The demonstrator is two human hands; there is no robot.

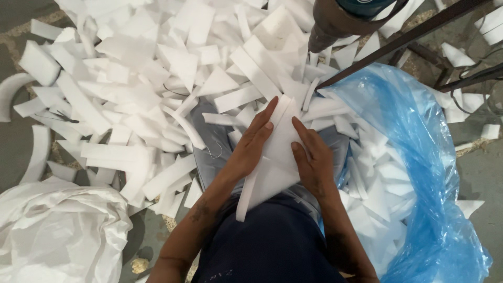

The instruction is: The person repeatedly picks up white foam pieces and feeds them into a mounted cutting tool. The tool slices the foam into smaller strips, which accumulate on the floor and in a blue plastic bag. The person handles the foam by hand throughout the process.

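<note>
A bundle of white foam offcuts point(277, 157) lies on my lap over dark blue cloth. My left hand point(251, 144) presses flat against its left side, fingers stretched toward the pile. On the bundle's right side my right hand point(313, 160) is clamped with fingers curled over the top pieces. Both hands squeeze the same stack between them. A long thin strip point(245, 196) sticks out below my left hand.
A big heap of white foam scraps point(157, 78) covers the floor ahead and to the left. A blue plastic bag point(419, 157) holding foam pieces opens at my right. A white sack point(57, 230) lies at lower left. Dark metal bars point(403, 36) cross the upper right.
</note>
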